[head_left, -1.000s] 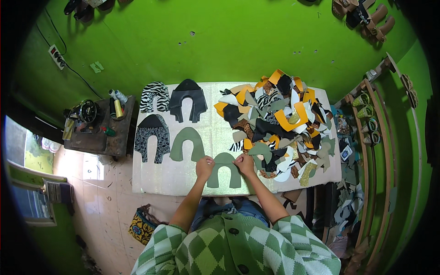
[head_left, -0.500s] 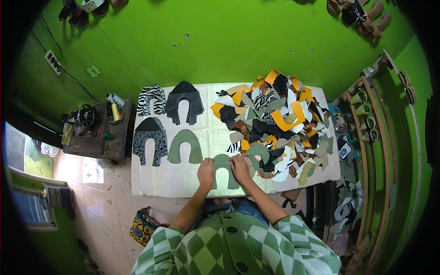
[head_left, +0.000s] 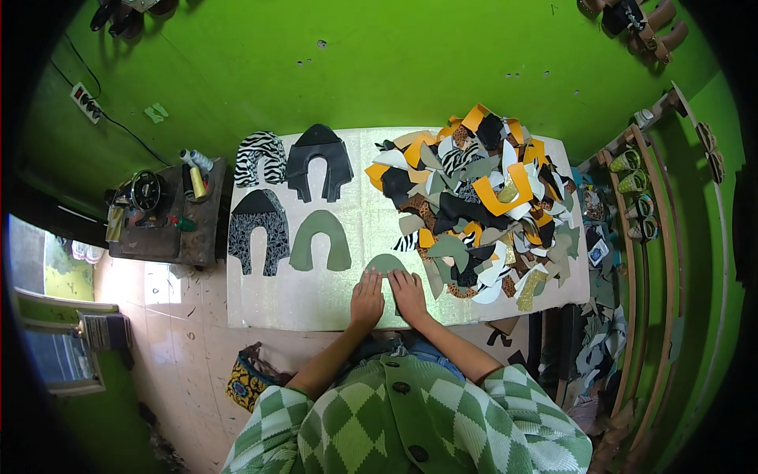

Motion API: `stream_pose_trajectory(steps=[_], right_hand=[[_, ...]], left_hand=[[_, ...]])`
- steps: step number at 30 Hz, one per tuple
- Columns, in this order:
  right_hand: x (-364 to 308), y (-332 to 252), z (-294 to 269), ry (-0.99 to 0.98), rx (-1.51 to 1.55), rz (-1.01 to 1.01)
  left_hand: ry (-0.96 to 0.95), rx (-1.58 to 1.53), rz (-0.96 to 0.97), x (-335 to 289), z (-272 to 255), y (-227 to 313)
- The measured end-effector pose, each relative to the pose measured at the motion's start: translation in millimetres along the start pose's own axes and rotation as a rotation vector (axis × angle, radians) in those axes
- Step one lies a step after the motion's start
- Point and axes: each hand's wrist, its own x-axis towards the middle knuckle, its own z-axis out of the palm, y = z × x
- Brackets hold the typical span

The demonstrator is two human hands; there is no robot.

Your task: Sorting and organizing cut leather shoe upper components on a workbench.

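Near the front edge of the table, an olive-green arch-shaped piece [head_left: 385, 263] lies flat, its curved top pointing away from me. My left hand [head_left: 368, 300] rests on its left part, fingers stretched forward. Beside it, my right hand [head_left: 408, 299] lies over the right part with its fingers straight too. Both hands cover most of the legs of the arch. Farther left are a plain olive arch [head_left: 320, 221], a black-and-grey patterned arch [head_left: 272, 237] with a black top, a black arch [head_left: 335, 166] and a zebra-print stack [head_left: 269, 154].
A big heap of mixed cut scraps [head_left: 482, 209] covers the table's right side. Left of the table stands a sewing machine [head_left: 145, 197] with thread spools [head_left: 197, 182]. A wooden rack with green sandals [head_left: 628, 160] lines the right wall. A patterned bag [head_left: 246, 381] sits on the floor.
Both hands have gone from holding the olive piece at its sides to lying flat on it, closer together. The view has shifted slightly.
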Motion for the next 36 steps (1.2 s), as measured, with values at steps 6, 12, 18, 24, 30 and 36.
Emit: stream_pose_trajectory(steps=[6,12,18,24,30,36], right_hand=[[-2.8,-7.3,10.9,-0.096,-0.25,-0.032],[-11.6,-5.6,2.3,-0.147,-0.203,0.012],[-13.1,-4.9,2.9,-0.165,-0.166,0.053],[-3.6,-2.2,-1.7,-0.171,-0.095,0.088],[-9.0,3.8,-9.0,-0.159,0.037,0.193],[-5.0,0.3,-6.9,-0.094,-0.093,0.138]], left_hand=[[-0.064,0.017,-0.028,-1.0,2.2,1.3],[-0.097,0.056,-0.054,-3.4,-2.8,2.1],[-0.127,0.033,-0.064,-3.1,-4.0,2.8],[-0.11,0.05,-0.058,-1.8,-7.4,0.5],[-0.123,-0.03,-0.102,-1.4,-16.3,-6.6],[-0.121,0.002,-0.049,1.9,-16.2,-5.9]])
